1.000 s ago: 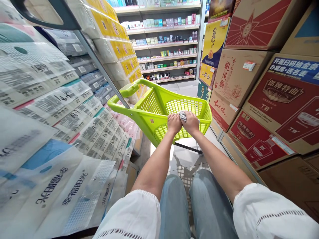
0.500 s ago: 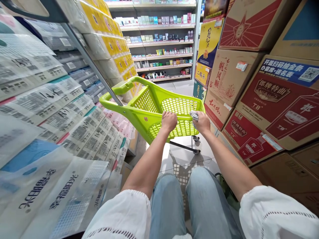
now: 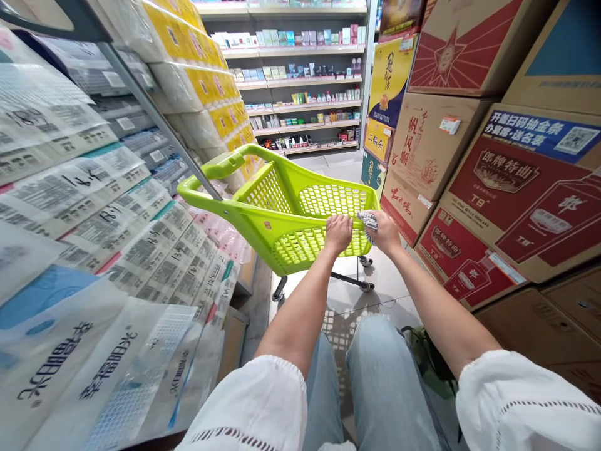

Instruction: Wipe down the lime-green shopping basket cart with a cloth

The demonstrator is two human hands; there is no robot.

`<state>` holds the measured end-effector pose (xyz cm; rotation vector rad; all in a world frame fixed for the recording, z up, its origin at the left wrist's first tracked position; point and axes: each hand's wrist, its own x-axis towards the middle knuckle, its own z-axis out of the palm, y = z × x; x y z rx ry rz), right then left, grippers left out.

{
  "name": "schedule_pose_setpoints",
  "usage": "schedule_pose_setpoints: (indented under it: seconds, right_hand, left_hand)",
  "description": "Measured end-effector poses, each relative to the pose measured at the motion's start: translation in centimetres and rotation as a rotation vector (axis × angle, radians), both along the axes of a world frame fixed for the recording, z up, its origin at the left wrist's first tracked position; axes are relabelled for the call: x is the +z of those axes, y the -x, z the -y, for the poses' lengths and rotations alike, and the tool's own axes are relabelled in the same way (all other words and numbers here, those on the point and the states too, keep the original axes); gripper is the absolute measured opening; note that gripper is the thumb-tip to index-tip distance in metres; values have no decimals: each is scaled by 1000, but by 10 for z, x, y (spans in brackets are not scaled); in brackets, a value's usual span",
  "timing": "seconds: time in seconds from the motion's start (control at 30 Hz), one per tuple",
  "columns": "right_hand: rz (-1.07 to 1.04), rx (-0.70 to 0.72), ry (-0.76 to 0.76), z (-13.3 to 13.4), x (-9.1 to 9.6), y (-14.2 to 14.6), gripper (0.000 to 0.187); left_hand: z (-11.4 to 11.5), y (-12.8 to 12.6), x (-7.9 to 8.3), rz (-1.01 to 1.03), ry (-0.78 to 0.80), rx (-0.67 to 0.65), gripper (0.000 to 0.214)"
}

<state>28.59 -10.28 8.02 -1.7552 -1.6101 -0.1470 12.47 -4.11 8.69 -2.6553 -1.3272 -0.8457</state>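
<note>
A lime-green plastic shopping cart point(image 3: 282, 216) stands in a narrow shop aisle, its basket holding nothing I can see. My left hand point(image 3: 338, 232) is closed over the near rim of the basket. My right hand point(image 3: 385, 230) grips the same rim at its right corner and holds a crumpled grey-and-white cloth point(image 3: 367, 221) against it. The cart's handle points away to the upper left. Its wheels rest on the tiled floor point(image 3: 347, 294) just beyond my knees.
Stacked packs of tissue paper point(image 3: 117, 238) fill the shelves on the left, close to the cart. Piled cardboard liquor boxes point(image 3: 511, 188) wall the right side. Shelves of small goods point(image 3: 305, 81) close the aisle's far end. A dark green bag point(image 3: 422, 357) lies by my right leg.
My left hand has slid right along the rim towards my right hand. The cart has swung a little left, and its front wheel now shows.
</note>
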Motion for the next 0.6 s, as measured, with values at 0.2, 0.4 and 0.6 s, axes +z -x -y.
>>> schedule_pose_setpoints:
  seconds: [0.2,0.4,0.6]
  right_hand:
    - [-4,-38,-30,-1,2,16,41]
    - [-2,102,-15,-7,9,25,43]
    - [-54,57,23,2,3,-2,42]
  left_hand:
    - [3,-9,-5,38,-6,29,32]
    - [1,-1,-2,21,9,-2,30]
    - [-4,5,0,48,-7,-28,33]
